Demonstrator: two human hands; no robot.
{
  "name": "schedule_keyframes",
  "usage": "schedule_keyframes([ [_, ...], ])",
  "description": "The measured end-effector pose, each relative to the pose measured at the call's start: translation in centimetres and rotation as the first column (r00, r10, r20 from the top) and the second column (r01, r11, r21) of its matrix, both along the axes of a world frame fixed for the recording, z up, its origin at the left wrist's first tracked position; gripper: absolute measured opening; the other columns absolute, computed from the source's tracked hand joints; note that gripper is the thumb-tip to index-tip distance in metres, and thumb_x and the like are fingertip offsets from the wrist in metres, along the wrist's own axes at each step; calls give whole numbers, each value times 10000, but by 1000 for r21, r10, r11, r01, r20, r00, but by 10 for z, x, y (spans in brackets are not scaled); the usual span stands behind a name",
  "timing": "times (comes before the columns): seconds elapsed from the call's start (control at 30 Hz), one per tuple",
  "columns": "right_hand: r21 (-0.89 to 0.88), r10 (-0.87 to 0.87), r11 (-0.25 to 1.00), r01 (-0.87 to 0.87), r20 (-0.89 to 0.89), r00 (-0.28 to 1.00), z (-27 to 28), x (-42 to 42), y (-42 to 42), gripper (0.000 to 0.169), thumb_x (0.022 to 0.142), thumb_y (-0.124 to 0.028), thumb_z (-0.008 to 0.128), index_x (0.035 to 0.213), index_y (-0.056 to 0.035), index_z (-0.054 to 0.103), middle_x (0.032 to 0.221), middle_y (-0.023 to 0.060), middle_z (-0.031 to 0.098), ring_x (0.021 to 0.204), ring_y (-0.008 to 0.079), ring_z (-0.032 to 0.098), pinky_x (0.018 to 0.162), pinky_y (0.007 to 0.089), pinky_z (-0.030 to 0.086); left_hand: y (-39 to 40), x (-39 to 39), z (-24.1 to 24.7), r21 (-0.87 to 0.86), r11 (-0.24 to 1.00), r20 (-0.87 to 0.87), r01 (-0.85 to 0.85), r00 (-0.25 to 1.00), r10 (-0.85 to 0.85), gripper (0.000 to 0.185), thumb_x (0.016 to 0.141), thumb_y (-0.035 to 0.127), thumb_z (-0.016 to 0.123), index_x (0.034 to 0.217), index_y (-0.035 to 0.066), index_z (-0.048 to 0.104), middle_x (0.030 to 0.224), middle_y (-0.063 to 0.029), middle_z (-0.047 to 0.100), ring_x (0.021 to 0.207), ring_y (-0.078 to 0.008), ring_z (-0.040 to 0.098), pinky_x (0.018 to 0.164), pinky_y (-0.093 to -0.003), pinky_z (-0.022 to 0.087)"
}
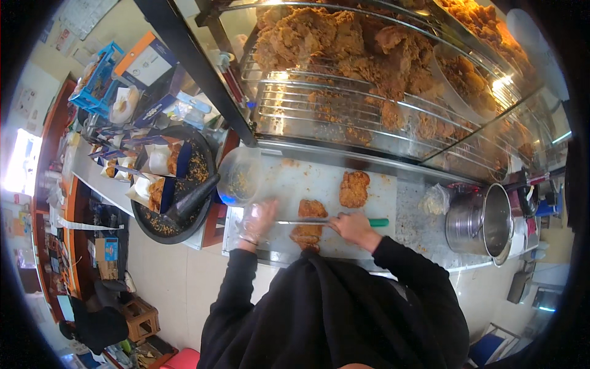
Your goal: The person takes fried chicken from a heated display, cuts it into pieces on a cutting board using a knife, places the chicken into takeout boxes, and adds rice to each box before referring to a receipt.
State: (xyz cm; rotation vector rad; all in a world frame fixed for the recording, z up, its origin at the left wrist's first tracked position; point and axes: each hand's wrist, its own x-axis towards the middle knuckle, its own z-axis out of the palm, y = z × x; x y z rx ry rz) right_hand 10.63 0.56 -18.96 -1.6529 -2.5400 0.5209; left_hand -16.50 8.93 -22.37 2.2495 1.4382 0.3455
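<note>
My right hand point(352, 227) grips a knife with a green handle point(379, 222). Its long blade point(292, 223) lies across a piece of fried chicken point(312, 209) on a white cutting board point(281, 177). On the near side of the blade, the chicken point(305, 237) looks sliced. My left hand point(260, 219), in a clear plastic glove, is blurred near the blade's tip; whether its fingers hold anything is unclear. A second fried chicken piece point(354, 189) rests whole at the board's right. Beside my left hand stands a translucent plastic tub point(239, 175) with crumbs inside.
Beyond the board stands a glass display case with fried chicken point(309, 37) on wire racks point(295, 99). Left, a round dark tray point(203, 143) holds crumbs, filled boxes point(161, 159) and a dark scoop-like tool point(196, 200). A steel pot point(470, 221) sits right. A person point(99, 323) is at lower left.
</note>
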Motion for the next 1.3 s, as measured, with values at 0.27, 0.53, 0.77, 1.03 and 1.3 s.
schedule_keyframes([
  [0.27,22,-54,998,53,81,995,28,38,1,222,862,-287,452,784,-111,562,610,108,589,542,279,608,461,394,464,12,40,-6,447,803,-286,394,914,-289,397,767,92,514,1158,27,486,1007,-136,573,820,-296,572,626,-395,466],
  [0.53,48,-65,997,64,13,998,-19,16,7,269,874,-324,437,790,-100,560,595,123,591,528,309,599,459,416,459,24,31,-35,123,982,-100,141,987,-129,285,827,119,489,1104,57,524,985,-157,589,811,-313,580,634,-408,468],
  [0.77,104,-137,986,131,56,989,43,30,-5,283,872,-335,448,763,-101,563,588,118,587,517,297,596,456,407,457,37,53,-4,488,759,-252,431,902,-350,309,815,101,480,1113,28,505,992,-164,583,843,-298,585,678,-399,488],
  [1.03,-14,-75,997,77,100,992,8,32,11,334,878,-367,438,746,-95,580,553,123,579,504,297,584,478,421,452,41,59,-33,460,818,-47,345,930,-365,271,887,153,423,1110,21,502,905,-161,593,764,-341,576,694,-426,464],
  [1.3,227,-192,956,187,2,981,-4,24,-10,283,853,-336,480,762,-80,561,570,127,578,522,304,585,486,415,454,22,62,6,278,943,104,184,970,-220,474,831,334,539,1210,58,471,1138,-181,515,1068,-342,481,891,-413,400],
])
